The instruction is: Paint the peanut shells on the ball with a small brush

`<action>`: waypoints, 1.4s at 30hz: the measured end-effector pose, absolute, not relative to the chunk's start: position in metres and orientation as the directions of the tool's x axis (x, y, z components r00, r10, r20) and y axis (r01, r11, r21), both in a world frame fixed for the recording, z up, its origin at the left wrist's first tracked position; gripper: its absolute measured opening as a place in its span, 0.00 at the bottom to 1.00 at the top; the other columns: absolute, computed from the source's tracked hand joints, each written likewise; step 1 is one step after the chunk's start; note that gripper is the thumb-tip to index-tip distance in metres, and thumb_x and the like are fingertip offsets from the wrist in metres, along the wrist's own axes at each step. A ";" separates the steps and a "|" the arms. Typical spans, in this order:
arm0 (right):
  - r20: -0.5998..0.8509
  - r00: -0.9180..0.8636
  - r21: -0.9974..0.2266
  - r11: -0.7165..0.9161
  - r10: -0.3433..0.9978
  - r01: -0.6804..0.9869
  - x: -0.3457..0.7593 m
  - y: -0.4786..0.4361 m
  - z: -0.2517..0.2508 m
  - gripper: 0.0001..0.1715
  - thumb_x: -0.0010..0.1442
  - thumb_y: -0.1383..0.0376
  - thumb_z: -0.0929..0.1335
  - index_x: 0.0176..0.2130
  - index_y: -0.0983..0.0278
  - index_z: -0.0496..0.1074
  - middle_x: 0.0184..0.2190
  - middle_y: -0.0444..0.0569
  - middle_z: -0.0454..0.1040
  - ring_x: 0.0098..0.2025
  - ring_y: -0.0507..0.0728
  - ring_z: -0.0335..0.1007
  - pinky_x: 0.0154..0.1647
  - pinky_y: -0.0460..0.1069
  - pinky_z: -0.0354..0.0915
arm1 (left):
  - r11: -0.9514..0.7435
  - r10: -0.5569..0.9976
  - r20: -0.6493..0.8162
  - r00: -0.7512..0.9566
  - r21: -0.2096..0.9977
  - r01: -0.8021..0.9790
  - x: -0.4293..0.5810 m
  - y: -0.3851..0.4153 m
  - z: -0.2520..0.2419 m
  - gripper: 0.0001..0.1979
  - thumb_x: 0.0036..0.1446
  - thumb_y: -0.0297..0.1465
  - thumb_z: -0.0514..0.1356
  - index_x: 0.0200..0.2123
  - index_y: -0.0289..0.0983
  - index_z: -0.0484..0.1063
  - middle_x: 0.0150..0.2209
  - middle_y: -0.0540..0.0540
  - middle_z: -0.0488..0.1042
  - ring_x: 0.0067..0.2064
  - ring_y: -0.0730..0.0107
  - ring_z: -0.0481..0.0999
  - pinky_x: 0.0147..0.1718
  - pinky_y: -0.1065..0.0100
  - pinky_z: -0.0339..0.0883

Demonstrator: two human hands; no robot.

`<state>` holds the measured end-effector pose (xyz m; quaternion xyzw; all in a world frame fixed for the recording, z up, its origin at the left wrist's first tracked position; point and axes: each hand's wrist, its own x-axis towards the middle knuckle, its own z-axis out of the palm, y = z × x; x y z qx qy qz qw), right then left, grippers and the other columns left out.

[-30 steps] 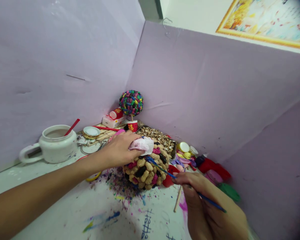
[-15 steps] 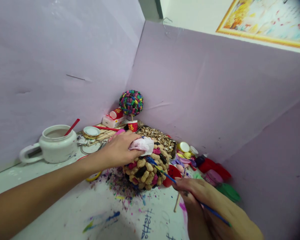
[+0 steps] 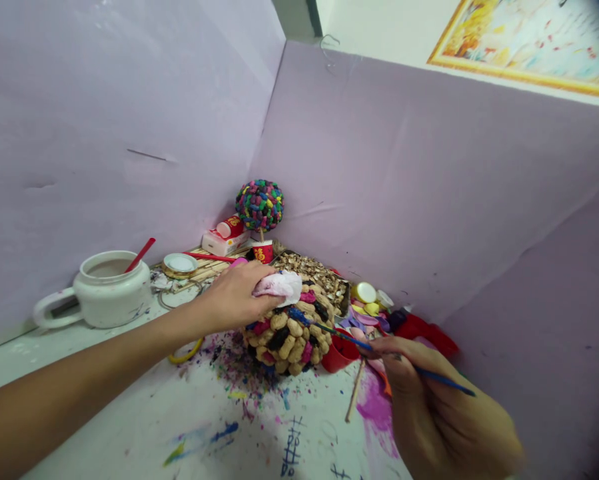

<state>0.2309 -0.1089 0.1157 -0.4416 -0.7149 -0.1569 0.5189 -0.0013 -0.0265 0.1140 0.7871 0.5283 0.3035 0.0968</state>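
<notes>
A ball covered in peanuts (image 3: 292, 343) rests on the white table; several of its peanuts are painted pink, black or blue, the others bare tan. My left hand (image 3: 242, 292) lies over its upper left side, fingers closed on a crumpled white tissue (image 3: 282, 288) with pinkish stains. In my right hand (image 3: 419, 380) is a thin blue paintbrush (image 3: 346, 337), gripped like a pen. Its tip touches or nearly touches a wet-looking blue peanut near the top of the ball. Behind the ball and partly hidden by it stands a red cup (image 3: 339, 357).
A white mug (image 3: 112, 293) with a red stick stands left. At the back are a multicoloured ball on a stick (image 3: 260, 205), a tissue pack (image 3: 224, 241) and a tray of shells (image 3: 324, 273). Paint-pot lids (image 3: 365, 292) and clay lie right; paint flecks and a wooden stick (image 3: 355, 393) lie in front.
My right hand has shifted right and slightly down, and the brush lies flatter, its tip still by the blue peanut. My left hand keeps its hold on the tissue; the view has shifted slightly.
</notes>
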 end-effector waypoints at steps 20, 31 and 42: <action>0.917 -0.125 -0.132 0.584 0.379 0.801 0.237 -0.105 0.120 0.08 0.64 0.64 0.65 0.34 0.59 0.73 0.27 0.41 0.79 0.30 0.51 0.78 0.33 0.43 0.70 | -0.438 0.885 0.389 0.255 0.512 0.739 0.000 -0.028 0.117 0.14 0.54 0.39 0.59 0.38 0.37 0.76 0.41 0.41 0.77 0.46 0.51 0.74 0.46 0.56 0.65; 0.895 -0.275 -0.008 0.628 0.351 0.778 0.229 -0.103 0.121 0.08 0.64 0.68 0.63 0.36 0.59 0.71 0.26 0.38 0.78 0.24 0.48 0.75 0.35 0.43 0.70 | -0.440 0.885 0.389 0.256 0.519 0.733 0.000 -0.027 0.115 0.15 0.53 0.39 0.59 0.40 0.36 0.76 0.41 0.40 0.77 0.46 0.51 0.73 0.46 0.55 0.64; 0.861 -0.347 0.021 0.657 0.370 0.753 0.230 -0.103 0.124 0.09 0.65 0.68 0.61 0.36 0.59 0.69 0.26 0.38 0.78 0.27 0.49 0.76 0.40 0.44 0.70 | -0.451 0.878 0.399 0.264 0.506 0.735 -0.001 -0.025 0.114 0.13 0.55 0.39 0.59 0.37 0.36 0.76 0.41 0.41 0.77 0.45 0.51 0.74 0.45 0.55 0.65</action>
